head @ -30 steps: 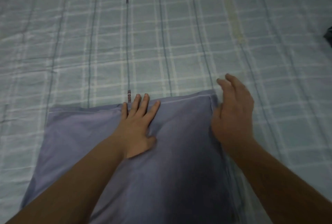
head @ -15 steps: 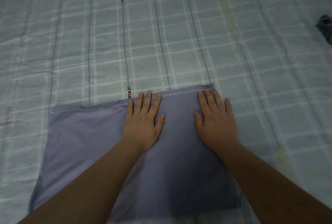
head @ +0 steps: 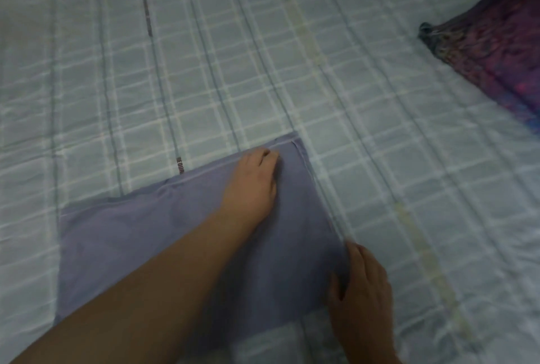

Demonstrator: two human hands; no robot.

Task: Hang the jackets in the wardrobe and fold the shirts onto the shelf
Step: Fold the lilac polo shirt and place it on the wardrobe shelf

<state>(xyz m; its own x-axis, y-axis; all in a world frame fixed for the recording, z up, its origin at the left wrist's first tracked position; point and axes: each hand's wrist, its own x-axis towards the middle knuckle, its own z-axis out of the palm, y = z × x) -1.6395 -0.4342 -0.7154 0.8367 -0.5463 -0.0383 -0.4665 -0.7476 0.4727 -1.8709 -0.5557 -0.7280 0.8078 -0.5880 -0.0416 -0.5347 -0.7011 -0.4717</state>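
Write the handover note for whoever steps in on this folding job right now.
Left hand: on the purple shirt near its far right corner, fingers curled at the top hem; grip unclear through blur.
Right hand: thumb and fingers round the shirt's right edge, near side.
Shirt lies flat, partly folded, on the checked bedsheet. A patterned purple fabric sits far right.
Left: finish folding, shelve it. No wardrobe, shelf or jackets in view.

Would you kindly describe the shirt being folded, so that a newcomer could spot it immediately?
Start from the pale green checked bedsheet that fills the view. Near its lower middle lies the shirt, folded flat, with the left hand near its far edge and the right hand at its right edge. It is plain lavender, unlike the mottled purple-and-pink fabric at the upper right.
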